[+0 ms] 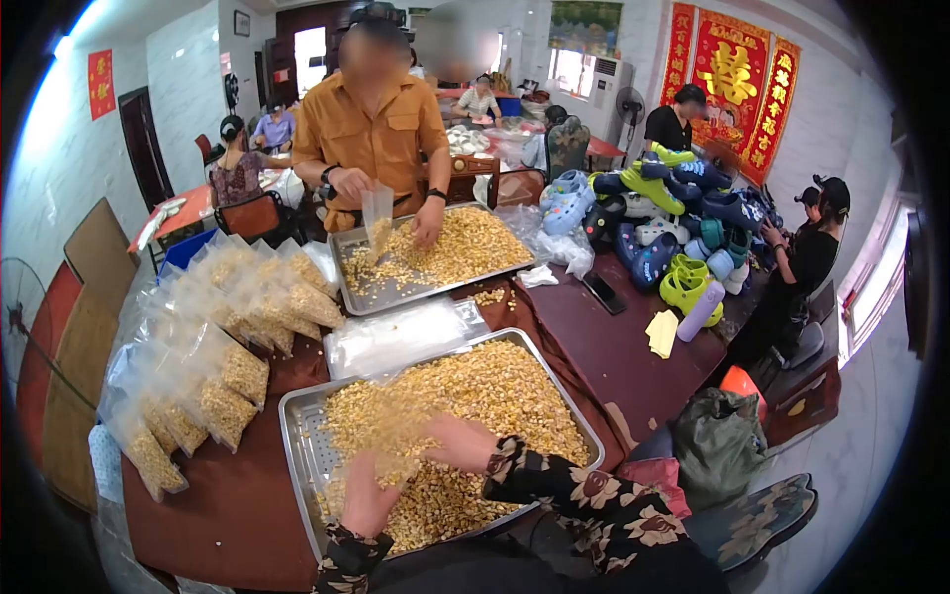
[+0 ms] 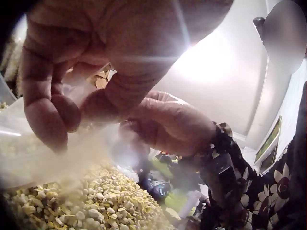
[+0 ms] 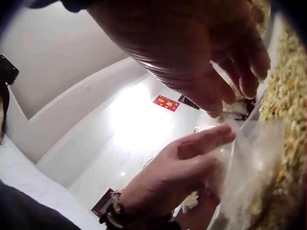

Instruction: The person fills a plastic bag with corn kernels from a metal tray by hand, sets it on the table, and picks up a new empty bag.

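Observation:
A clear plastic bag of corn kernels (image 1: 381,421) is above the near metal tray (image 1: 297,450), which is heaped with loose corn kernels (image 1: 495,396). My left hand (image 1: 368,500) holds the bag near its top, its thumb and fingers bent at the plastic in the left wrist view. Beside it, my right hand (image 1: 460,443) reaches in from the right with its fingertips close to the bag's upper edge. The right wrist view has these fingers loosely bent and spread, with no plastic showing between them. Motion blurs the bag.
Filled bags (image 1: 233,381) stand in rows on the left. Flat empty bags (image 1: 406,337) lie beyond my tray. Opposite, a person (image 1: 371,129) fills a bag over another corn tray (image 1: 361,302). Clogs (image 1: 653,262), a phone (image 1: 604,294) and a purple bottle (image 1: 703,312) are at right.

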